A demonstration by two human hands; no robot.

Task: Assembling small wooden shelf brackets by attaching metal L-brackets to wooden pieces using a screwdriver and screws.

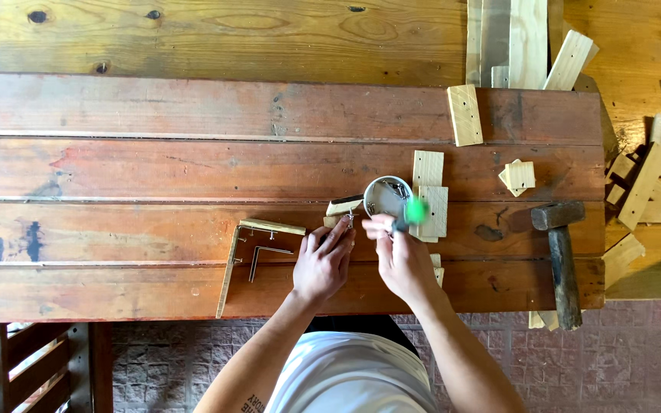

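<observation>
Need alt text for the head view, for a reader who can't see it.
Seen from above, the left hand pinches a small wood block while the right hand holds a green-handled tool over a round tin on a plank workbench; a hammer lies right.

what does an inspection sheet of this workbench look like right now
surface: wooden plank table, worn, stained
job's things: small wood block; green-handled tool; round tin with small metal parts
clutter: L-shaped wood frame, metal bracket, hammer, wood offcuts
hands: left hand pinches the block; right hand grips the tool
cables: nothing seen
surroundings: brick floor, more scraps on the right
</observation>
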